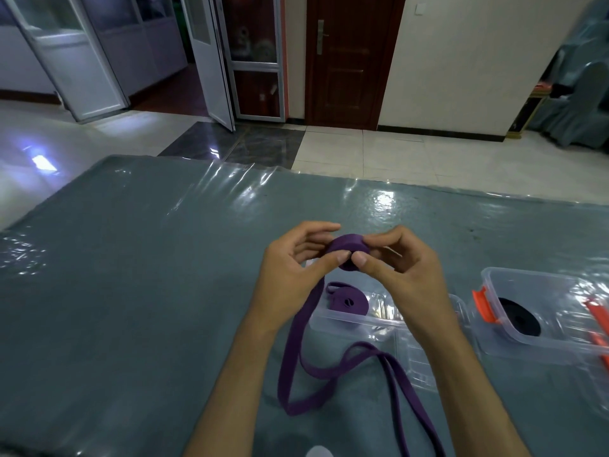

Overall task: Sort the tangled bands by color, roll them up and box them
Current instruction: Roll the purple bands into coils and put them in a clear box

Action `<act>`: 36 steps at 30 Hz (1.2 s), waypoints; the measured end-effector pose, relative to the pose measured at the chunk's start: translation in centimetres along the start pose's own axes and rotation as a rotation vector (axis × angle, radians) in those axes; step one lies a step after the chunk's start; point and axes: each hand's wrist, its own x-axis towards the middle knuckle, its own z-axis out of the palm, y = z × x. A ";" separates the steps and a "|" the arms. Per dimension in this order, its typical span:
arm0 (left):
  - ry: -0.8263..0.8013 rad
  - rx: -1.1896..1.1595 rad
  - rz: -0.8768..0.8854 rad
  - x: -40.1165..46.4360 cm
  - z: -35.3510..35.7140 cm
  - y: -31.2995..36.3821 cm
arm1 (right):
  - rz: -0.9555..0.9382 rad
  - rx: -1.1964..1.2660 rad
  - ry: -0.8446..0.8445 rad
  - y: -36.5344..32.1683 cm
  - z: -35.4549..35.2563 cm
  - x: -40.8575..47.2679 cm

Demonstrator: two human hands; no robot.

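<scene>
Two hands meet above the middle of the table (131, 258), both pinching a partly wound purple roll (349, 249). The left hand (293, 265) grips the roll's left side between thumb and fingers; the right hand (398, 262) grips its right side the same way, thumb tips almost touching on the near face. An unwound purple tail (296, 351) hangs from the roll and loops across the table toward the near edge.

Just beneath the hands sits a clear box (356, 319) already holding a finished purple roll (346, 301). Well to the right, a second clear box (494, 285) with orange clips holds a black roll (520, 316).

Assessment: rolling is under way, with much of the band left to wind. Good practice calls for steady tension on the tail, edges kept flush so the coil does not cone, and any twist in the looped tail flattened before it reaches the roll. A slack pinch risks the coil springing open. On colour, the near box appears the correct destination.
</scene>
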 end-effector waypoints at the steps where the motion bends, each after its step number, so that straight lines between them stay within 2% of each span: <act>1: 0.011 -0.017 -0.002 0.0 0.1 -0.1 | 0.008 0.010 -0.020 -0.1 -0.2 0.1; 7: -0.033 -0.082 0.052 0.3 0.5 -0.4 | -0.027 0.182 0.015 -0.5 0.1 0.2; 10: 0.019 -0.054 0.075 0.3 0.6 -0.2 | 0.025 0.283 0.019 -0.1 0.1 0.5; 14: 0.142 -0.017 0.039 0.3 0.8 0.5 | 0.045 0.197 -0.013 0.0 -0.7 1.2; 19: -0.063 -0.030 -0.142 0.6 1.1 0.3 | -0.059 0.087 0.004 -0.4 -1.4 1.1; 20: -0.065 -0.029 -0.147 0.6 1.2 0.2 | -0.070 0.080 0.010 -0.3 -1.3 1.0; 23: -0.017 -0.026 -0.123 0.7 1.2 0.6 | -0.048 0.130 0.018 -0.1 -0.7 0.6; 26: -0.066 0.032 -0.060 0.5 0.7 1.1 | -0.021 0.191 -0.004 0.1 -0.5 0.7; 29: -0.129 0.075 -0.032 0.1 0.6 1.5 | -0.040 0.116 -0.055 0.0 -1.3 1.0; 34: -0.084 0.135 -0.037 -0.2 0.5 2.2 | -0.050 -0.014 -0.159 -0.4 -2.6 0.7; 36: -0.113 0.205 0.002 -0.2 0.2 2.4 | -0.050 -0.064 -0.236 -0.7 -3.1 0.7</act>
